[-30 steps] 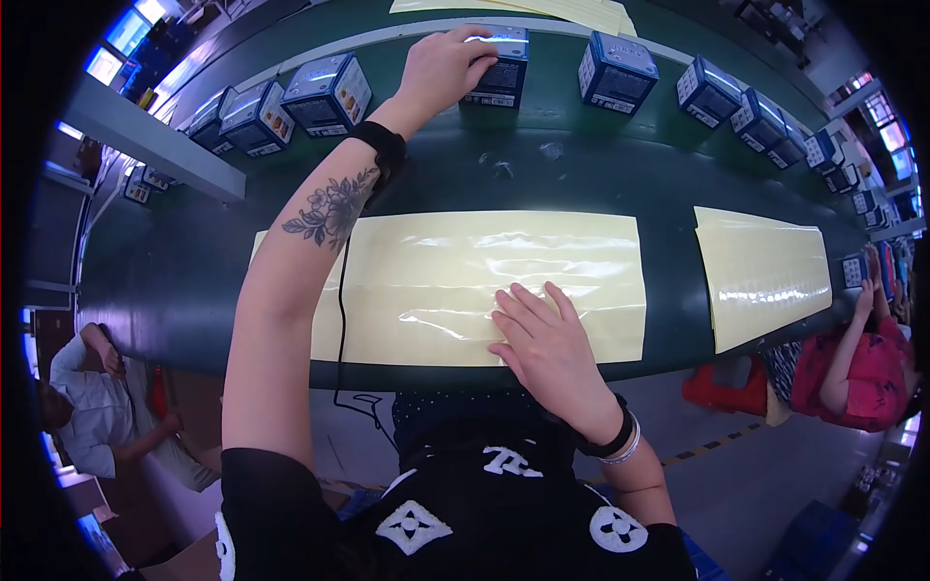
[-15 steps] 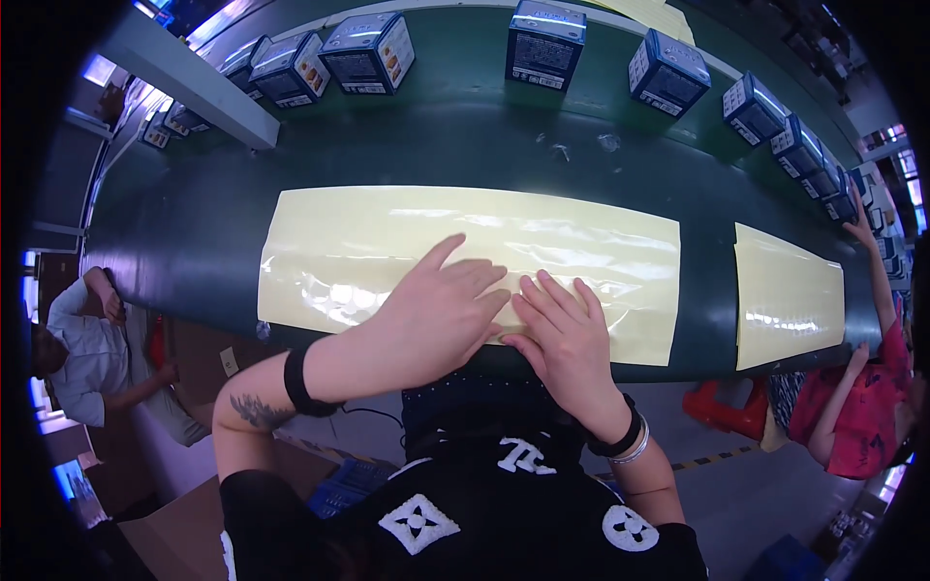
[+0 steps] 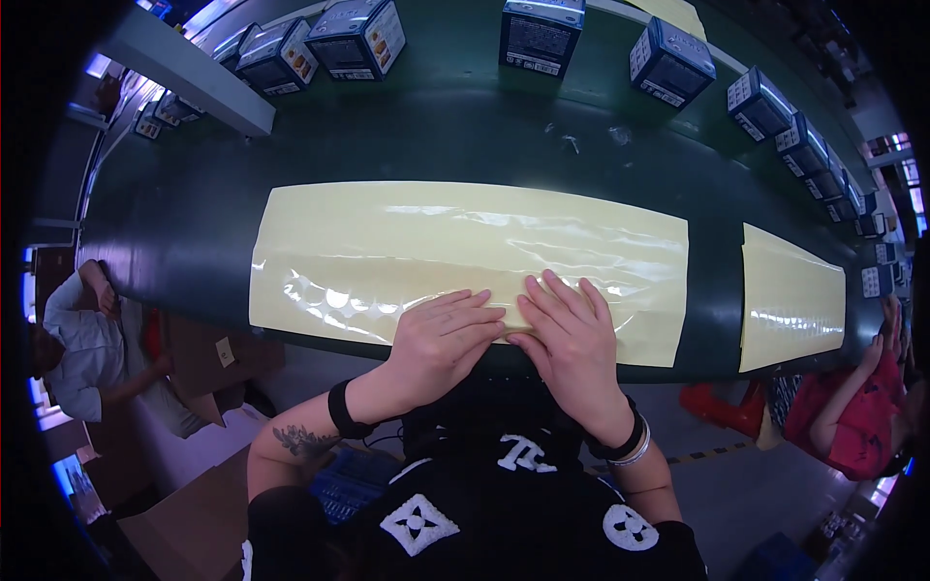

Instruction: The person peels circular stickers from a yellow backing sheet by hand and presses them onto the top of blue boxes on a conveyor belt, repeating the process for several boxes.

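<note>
A long pale yellow sheet (image 3: 465,228) lies crosswise in front of me, with glossy, rippled clear film over it. Round shapes show in the shine along its near left part. My left hand (image 3: 441,339) rests on the near edge of this sheet, its fingers stretched out side by side and pointing right; its thumb is hidden. Just to the right, my right hand (image 3: 572,339) lies on the same edge with fingers spread and pointing away from me. Their fingertips almost meet at the near middle of the sheet. Anything small under them cannot be seen.
A dark green table (image 3: 407,136) carries a second yellow sheet (image 3: 794,300) at right. Blue boxes (image 3: 542,39) stand along the far side and right end. A grey post (image 3: 194,77) rises at far left. Co-workers sit at left (image 3: 77,329) and right (image 3: 848,416).
My left hand has come down and back toward me from over the sheet, its fingers now closer together. My right hand has barely moved. The right co-worker's arm has drawn back from the boxes.
</note>
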A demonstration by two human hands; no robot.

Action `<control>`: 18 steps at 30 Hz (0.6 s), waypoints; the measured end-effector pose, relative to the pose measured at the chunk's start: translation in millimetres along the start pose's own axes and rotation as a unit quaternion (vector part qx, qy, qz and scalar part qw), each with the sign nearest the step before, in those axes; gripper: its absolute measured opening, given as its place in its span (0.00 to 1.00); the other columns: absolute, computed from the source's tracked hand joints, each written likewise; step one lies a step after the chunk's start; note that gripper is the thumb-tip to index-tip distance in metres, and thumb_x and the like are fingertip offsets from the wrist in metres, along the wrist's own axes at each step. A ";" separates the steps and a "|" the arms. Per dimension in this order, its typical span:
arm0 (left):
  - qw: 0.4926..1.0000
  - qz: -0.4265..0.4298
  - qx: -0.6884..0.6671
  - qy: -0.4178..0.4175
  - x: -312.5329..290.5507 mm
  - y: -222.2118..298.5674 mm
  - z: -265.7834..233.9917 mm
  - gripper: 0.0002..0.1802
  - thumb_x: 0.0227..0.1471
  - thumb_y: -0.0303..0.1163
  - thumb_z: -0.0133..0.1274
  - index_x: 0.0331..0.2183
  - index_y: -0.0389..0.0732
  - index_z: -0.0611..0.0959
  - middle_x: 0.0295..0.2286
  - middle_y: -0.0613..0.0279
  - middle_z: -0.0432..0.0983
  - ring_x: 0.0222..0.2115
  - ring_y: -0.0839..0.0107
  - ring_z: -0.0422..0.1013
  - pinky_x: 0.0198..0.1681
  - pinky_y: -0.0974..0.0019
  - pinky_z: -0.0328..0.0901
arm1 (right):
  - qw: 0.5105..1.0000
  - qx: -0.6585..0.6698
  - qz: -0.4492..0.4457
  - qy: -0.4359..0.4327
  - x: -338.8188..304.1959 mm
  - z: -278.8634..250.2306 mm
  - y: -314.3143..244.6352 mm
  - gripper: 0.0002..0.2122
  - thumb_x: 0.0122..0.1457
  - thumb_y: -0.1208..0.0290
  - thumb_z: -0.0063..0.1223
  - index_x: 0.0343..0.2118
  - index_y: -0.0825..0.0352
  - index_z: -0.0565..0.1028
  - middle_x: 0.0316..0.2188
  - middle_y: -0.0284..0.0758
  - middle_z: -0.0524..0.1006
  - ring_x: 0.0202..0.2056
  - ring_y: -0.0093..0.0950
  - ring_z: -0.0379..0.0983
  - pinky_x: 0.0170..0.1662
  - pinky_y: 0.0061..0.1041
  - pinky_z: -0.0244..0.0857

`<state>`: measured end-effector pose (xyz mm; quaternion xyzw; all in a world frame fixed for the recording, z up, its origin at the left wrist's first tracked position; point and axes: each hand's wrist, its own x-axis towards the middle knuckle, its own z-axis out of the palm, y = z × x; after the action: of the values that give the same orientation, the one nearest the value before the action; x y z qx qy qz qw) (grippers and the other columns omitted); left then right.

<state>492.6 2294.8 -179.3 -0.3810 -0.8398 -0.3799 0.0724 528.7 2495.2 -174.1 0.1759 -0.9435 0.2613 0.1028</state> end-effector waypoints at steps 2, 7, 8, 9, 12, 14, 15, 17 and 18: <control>1.000 0.004 0.002 0.012 3.4 4.4 2.6 0.09 0.42 0.21 0.63 0.31 0.37 0.85 0.37 0.58 0.81 0.44 0.58 0.76 0.48 0.56 0.71 | 1.000 0.005 0.002 0.002 -2.4 -3.2 3.3 0.18 0.51 0.66 0.63 0.44 0.66 0.78 0.50 0.36 0.76 0.57 0.35 0.68 0.62 0.44 0.53; 0.999 -0.015 0.028 0.015 17.4 17.8 2.5 0.11 0.40 0.21 0.63 0.31 0.38 0.84 0.34 0.58 0.81 0.40 0.59 0.78 0.41 0.59 0.72 | 1.000 0.012 0.003 0.005 -4.8 -8.3 8.2 0.18 0.51 0.66 0.63 0.44 0.66 0.78 0.50 0.36 0.76 0.57 0.35 0.68 0.62 0.44 0.53; 0.999 -0.004 0.048 0.009 19.9 20.4 2.1 0.11 0.39 0.21 0.63 0.31 0.38 0.84 0.33 0.59 0.81 0.38 0.59 0.77 0.39 0.60 0.72 | 1.000 0.008 -0.002 0.008 -5.5 -7.9 9.3 0.18 0.51 0.65 0.63 0.44 0.66 0.78 0.49 0.36 0.76 0.56 0.34 0.67 0.62 0.45 0.53; 0.998 0.006 0.069 0.003 21.9 22.7 1.9 0.11 0.38 0.21 0.63 0.31 0.38 0.84 0.32 0.59 0.80 0.37 0.59 0.77 0.38 0.61 0.72 | 1.000 0.004 -0.008 0.011 -6.2 -7.5 10.2 0.18 0.50 0.65 0.63 0.43 0.67 0.78 0.49 0.36 0.76 0.56 0.34 0.67 0.61 0.45 0.53; 0.995 0.032 0.097 -0.004 20.4 24.0 3.0 0.12 0.37 0.21 0.63 0.31 0.37 0.84 0.31 0.59 0.80 0.35 0.59 0.77 0.36 0.61 0.71 | 1.000 0.004 -0.012 0.014 -7.1 -8.4 10.8 0.18 0.50 0.65 0.63 0.43 0.67 0.78 0.49 0.36 0.76 0.56 0.34 0.67 0.61 0.45 0.53; 0.992 0.063 0.110 -0.004 15.6 22.2 4.3 0.12 0.37 0.21 0.63 0.31 0.36 0.84 0.31 0.59 0.79 0.35 0.59 0.77 0.37 0.60 0.71 | 1.000 0.009 -0.010 0.011 -7.4 -9.7 10.4 0.18 0.50 0.65 0.62 0.43 0.67 0.78 0.49 0.36 0.76 0.56 0.34 0.67 0.62 0.45 0.53; 0.992 0.062 0.111 -0.005 13.2 21.7 5.1 0.12 0.37 0.21 0.63 0.31 0.36 0.84 0.31 0.59 0.79 0.35 0.59 0.77 0.37 0.60 0.71 | 1.000 0.010 -0.009 0.012 -7.6 -10.4 10.1 0.18 0.50 0.65 0.62 0.43 0.67 0.78 0.49 0.36 0.76 0.56 0.34 0.67 0.62 0.45 0.53; 0.992 0.077 0.104 0.007 9.8 20.2 6.3 0.13 0.36 0.21 0.63 0.31 0.35 0.83 0.32 0.59 0.79 0.36 0.59 0.76 0.37 0.60 0.70 | 1.000 0.011 -0.008 0.005 -7.6 -11.7 9.6 0.18 0.50 0.65 0.62 0.44 0.67 0.77 0.49 0.36 0.76 0.57 0.34 0.66 0.62 0.45 0.53; 0.991 0.084 0.101 0.012 9.2 19.9 6.6 0.14 0.36 0.21 0.63 0.32 0.35 0.83 0.32 0.58 0.79 0.36 0.59 0.76 0.38 0.60 0.70 | 1.000 0.012 -0.008 0.002 -7.6 -12.5 9.4 0.19 0.50 0.64 0.62 0.44 0.67 0.77 0.50 0.36 0.75 0.57 0.34 0.66 0.62 0.45 0.53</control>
<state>501.2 2313.1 -168.5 -0.4359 -0.8380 -0.2909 0.1523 533.4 2511.4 -170.0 0.1842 -0.9387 0.2722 0.1042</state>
